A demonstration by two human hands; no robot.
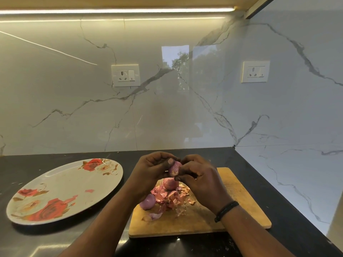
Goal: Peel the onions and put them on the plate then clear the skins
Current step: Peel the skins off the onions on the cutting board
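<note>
Both hands up over the board (241, 210): left hand (148, 171) holds onion (175, 168) steady, right hand (199, 175) pinches its skin to strip it; plate (61, 184) at surface's left, w/o onions.

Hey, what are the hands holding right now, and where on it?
A small red onion, held over the cutting board. The left hand grips its left side, thumb on the front; the right hand pinches its right side and bottom.

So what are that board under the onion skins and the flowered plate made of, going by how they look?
The cutting board looks like wood or bamboo: tan, matte, with faint grain and scuffed cut marks. The plate has a smooth, glossy cream surface with printed red roses; that could be melamine or glazed ceramic, and the picture does not settle which.
</note>
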